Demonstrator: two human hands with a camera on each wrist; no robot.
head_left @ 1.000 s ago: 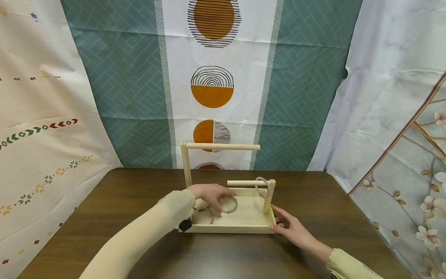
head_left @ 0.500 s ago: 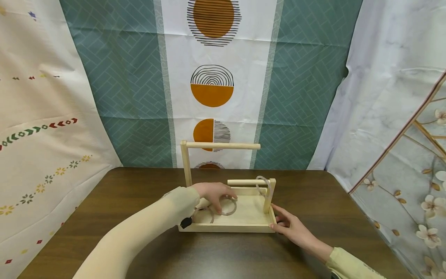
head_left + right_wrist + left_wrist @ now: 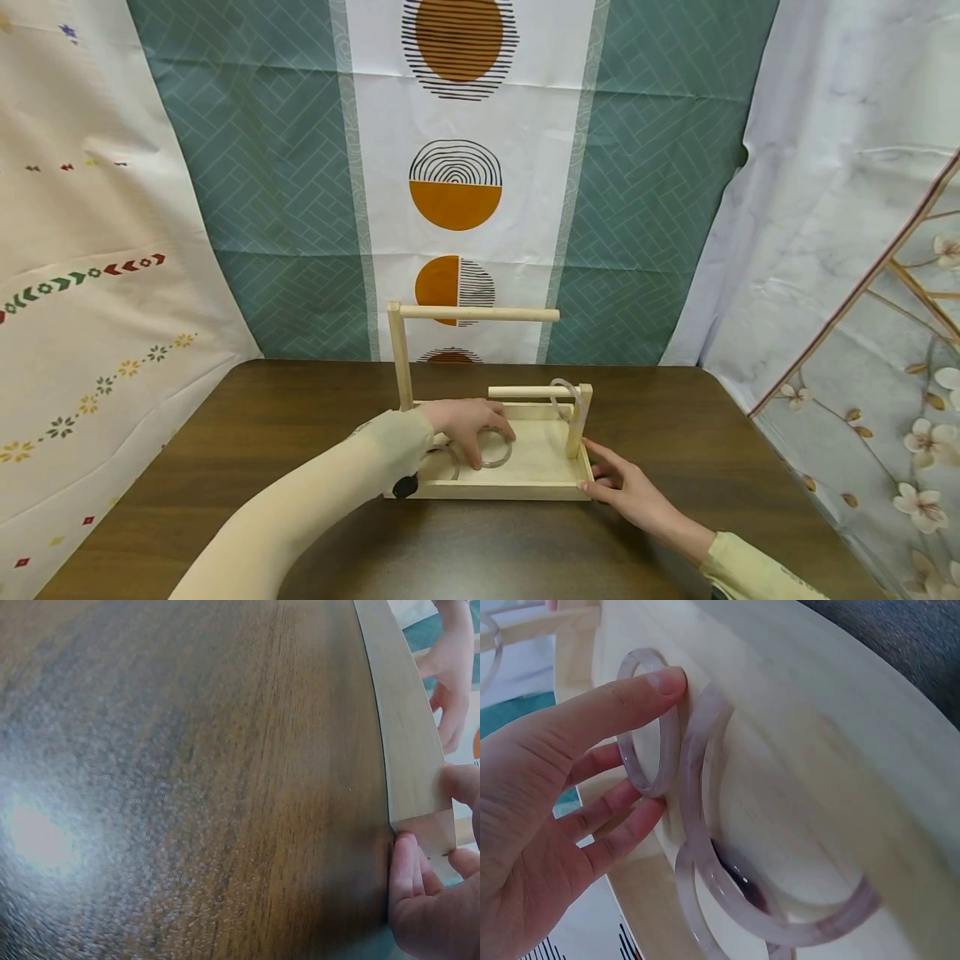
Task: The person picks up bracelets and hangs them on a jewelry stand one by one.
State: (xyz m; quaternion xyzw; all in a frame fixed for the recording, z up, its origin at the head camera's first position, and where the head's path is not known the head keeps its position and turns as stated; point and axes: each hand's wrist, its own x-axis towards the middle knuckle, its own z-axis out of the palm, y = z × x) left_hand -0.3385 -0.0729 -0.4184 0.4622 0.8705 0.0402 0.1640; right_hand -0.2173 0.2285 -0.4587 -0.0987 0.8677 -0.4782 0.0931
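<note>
One pale bangle in the wooden tray is held in my half-closed left grip (two more bangles lie nearby); my right grip, partly curled, holds the tray's corner.

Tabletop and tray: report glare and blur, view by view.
Right wrist: bright white glare on the tabletop, lower left; head: a softer sheen on it, bottom centre; left wrist: the foreground wall of the tray blurs, while the pinched bangle looks sharper.
</note>
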